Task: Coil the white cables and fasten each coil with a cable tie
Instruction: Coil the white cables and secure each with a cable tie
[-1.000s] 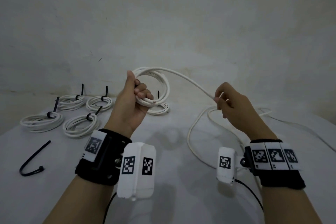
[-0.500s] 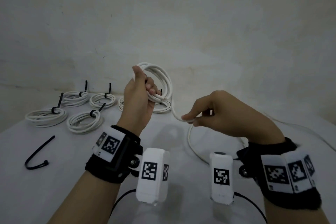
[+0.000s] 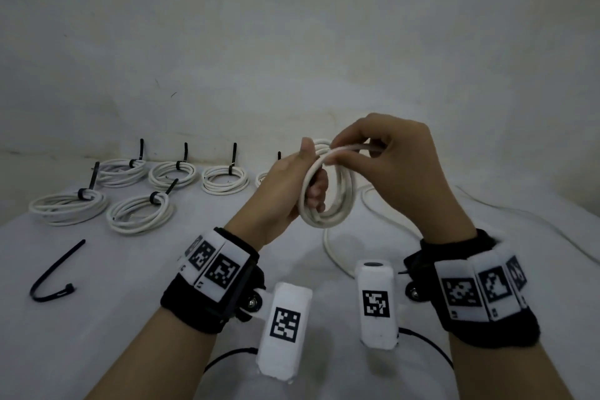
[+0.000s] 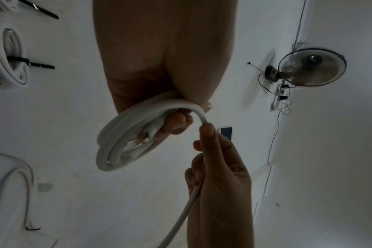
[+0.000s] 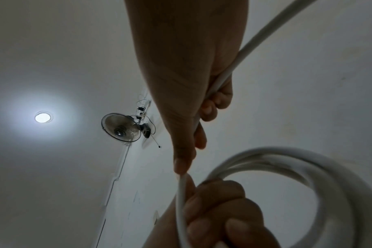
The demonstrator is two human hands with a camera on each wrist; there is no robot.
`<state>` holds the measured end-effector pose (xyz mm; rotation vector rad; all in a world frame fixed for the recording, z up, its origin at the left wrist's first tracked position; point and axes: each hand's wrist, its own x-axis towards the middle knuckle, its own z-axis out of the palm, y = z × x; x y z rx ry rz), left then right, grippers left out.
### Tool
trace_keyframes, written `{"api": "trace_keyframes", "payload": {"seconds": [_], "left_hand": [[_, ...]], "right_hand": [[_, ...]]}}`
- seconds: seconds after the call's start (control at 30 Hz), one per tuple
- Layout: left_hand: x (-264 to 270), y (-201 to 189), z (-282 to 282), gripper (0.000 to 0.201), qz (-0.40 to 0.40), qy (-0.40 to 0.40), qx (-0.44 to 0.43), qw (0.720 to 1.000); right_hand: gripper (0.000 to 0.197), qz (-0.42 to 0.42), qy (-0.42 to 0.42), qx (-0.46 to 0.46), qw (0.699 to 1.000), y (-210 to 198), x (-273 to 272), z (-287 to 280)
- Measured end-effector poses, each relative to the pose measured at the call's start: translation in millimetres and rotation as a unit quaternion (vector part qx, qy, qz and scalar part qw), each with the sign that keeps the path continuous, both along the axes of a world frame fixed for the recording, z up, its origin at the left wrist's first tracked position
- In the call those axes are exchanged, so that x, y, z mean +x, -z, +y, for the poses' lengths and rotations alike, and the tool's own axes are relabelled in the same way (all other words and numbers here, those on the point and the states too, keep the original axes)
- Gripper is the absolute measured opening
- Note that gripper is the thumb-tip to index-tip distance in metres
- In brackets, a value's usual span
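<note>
White table (image 3: 97, 351) against a bare wall, wall fan (image 4: 312, 67) up behind. Left hand (image 3: 285, 191) is fisted round the coil (image 3: 328, 191), fingers thru the middle, holding it upright above the table so loops stack and don't spring apart. Right hand (image 3: 389, 166) pinches the cable (image 3: 344, 149) w/ thumb + fingertips, laying it over the coil top at the left thumb, prob. to hand over a new loop. Loose slack (image 3: 337, 256) trails onto the table below, so coiling isn't done. Tied coils (image 3: 136, 211) sit back-left out of the way; spare tie (image 3: 55, 273) lies front-left, near enough to grab next.
</note>
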<state>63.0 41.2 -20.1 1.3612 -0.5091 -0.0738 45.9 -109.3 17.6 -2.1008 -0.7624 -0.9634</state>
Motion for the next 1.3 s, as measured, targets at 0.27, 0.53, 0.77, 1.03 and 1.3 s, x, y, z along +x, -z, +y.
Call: {"api": "trace_keyframes", "payload": {"seconds": [0.27, 0.53, 0.77, 1.03, 1.3], "left_hand": [[-8.2, -12.8, 3.9, 0.046, 0.066, 0.087, -0.063, 0.992], [-12.4, -16.2, 7.2, 0.041, 0.063, 0.074, -0.100, 0.990], [-12.3, -18.5, 9.5, 0.040, 0.047, 0.042, -0.030, 0.998], [-9.3, -18.1, 13.2, 0.040, 0.077, 0.025, -0.036, 0.996], [7.1, -17.7, 20.7, 0.040, 0.097, -0.040, -0.206, 0.973]], "right_hand": [[0.017, -0.128, 0.074, 0.042, 0.988, 15.8, 16.6, 8.2], [0.049, -0.031, -0.011, -0.087, 0.996, 19.3, 16.6, -4.7], [0.017, -0.114, 0.047, -0.073, 0.990, 19.8, 19.9, -0.9], [0.017, -0.090, 0.040, -0.066, 0.993, 22.9, 21.6, 5.5], [0.020, 0.074, 0.067, -0.036, 0.994, 24.4, 25.2, -22.0]]}}
